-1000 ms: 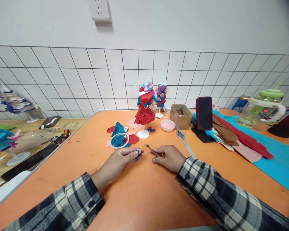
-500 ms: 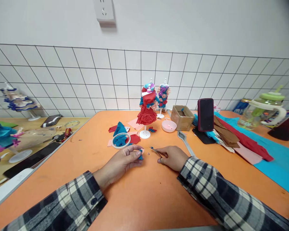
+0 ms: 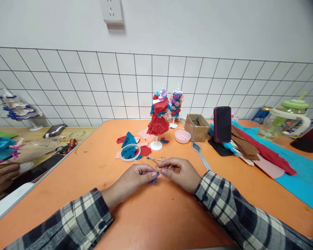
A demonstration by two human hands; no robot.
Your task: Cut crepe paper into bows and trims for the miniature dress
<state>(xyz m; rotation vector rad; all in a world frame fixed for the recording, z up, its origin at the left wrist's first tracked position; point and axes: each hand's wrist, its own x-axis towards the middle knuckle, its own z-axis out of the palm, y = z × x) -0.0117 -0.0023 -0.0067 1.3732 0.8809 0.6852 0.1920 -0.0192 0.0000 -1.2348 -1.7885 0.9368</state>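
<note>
My left hand (image 3: 135, 176) and my right hand (image 3: 181, 172) meet over the orange table (image 3: 156, 208), fingertips pinched together on a small blue scrap of cloth (image 3: 155, 177). Small scissors (image 3: 156, 160) hang from my right hand's fingers, blades pointing left. Just beyond stand a mannequin in a red dress (image 3: 158, 118) and a second one with flowers (image 3: 175, 104). A tape ring (image 3: 130, 152) lies on blue and red cloth scraps.
A pink bowl (image 3: 182, 136), cardboard box (image 3: 197, 127), upright phone (image 3: 222, 123), metal ruler (image 3: 200, 154) and stacked cloth sheets (image 3: 266, 152) lie to the right, with a green-lidded bottle (image 3: 287, 118). Another person's hand (image 3: 1, 175) shows at the far left.
My right hand moved left to meet my left hand at the blue scrap, the scissors swinging round to point left. Another person's hand came into view at the left edge.
</note>
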